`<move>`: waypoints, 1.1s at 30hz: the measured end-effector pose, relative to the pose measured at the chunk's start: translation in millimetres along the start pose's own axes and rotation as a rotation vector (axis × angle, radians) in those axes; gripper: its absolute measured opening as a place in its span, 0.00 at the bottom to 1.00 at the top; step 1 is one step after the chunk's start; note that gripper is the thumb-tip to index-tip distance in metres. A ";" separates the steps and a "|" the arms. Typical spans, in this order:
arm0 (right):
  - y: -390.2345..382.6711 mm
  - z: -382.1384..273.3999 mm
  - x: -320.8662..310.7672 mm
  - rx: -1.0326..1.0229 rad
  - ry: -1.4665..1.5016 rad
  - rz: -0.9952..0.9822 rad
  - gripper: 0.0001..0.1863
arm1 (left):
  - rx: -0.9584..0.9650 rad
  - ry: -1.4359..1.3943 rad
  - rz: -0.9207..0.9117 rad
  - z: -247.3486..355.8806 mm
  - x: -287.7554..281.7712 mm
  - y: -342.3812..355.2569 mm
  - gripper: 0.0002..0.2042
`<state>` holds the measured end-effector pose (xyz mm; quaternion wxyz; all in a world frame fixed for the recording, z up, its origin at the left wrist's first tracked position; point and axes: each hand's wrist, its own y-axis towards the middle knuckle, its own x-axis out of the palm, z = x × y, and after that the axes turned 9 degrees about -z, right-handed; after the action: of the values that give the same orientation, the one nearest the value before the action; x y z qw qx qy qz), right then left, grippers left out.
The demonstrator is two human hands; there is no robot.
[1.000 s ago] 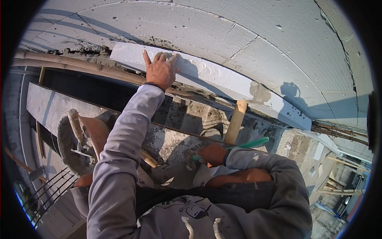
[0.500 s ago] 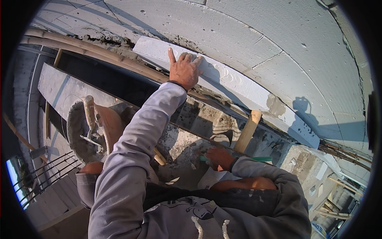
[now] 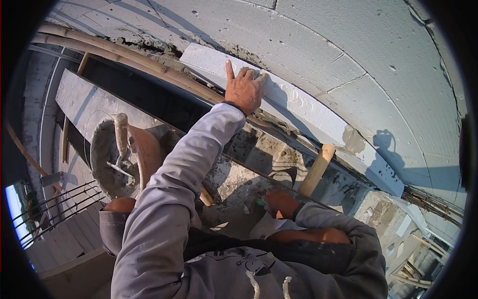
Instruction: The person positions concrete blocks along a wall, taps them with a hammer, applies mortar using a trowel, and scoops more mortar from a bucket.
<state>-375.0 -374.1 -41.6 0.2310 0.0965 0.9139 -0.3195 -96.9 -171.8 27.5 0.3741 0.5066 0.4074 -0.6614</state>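
Left hand flat on the white foam strip, fingers spread and pressing, gripping nothing. Strip lies against the foam-clad wall, its long axis running from the hand down to the right. Right hand low by the knee, well apart (closed on something green, mostly hidden). Left is nearer.

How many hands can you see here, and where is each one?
2. The left hand lies flat on the long white foam strip against the wall. The right hand is lower down, by the mortar-stained plank; what it grips is mostly hidden.
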 end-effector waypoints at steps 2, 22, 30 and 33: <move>-0.5 1.3 0.1 -0.016 -0.081 0.057 0.18 | 0.016 0.010 0.021 -2.5 1.1 -0.5 0.23; -0.9 27.8 -43.0 0.204 0.127 0.062 0.22 | 0.038 0.068 -0.221 -6.9 -43.0 34.9 0.25; -3.3 24.1 -49.6 0.152 0.116 0.015 0.21 | 0.095 0.121 -0.368 -14.3 -45.4 51.9 0.28; -6.2 28.4 -43.0 0.145 0.127 0.042 0.21 | 0.073 0.150 -0.377 -5.9 -45.2 52.2 0.27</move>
<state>-329.1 -398.0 -37.0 0.1718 0.1521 0.8989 -0.3732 -38.0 -182.9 62.3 0.1937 0.4821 0.4976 -0.6945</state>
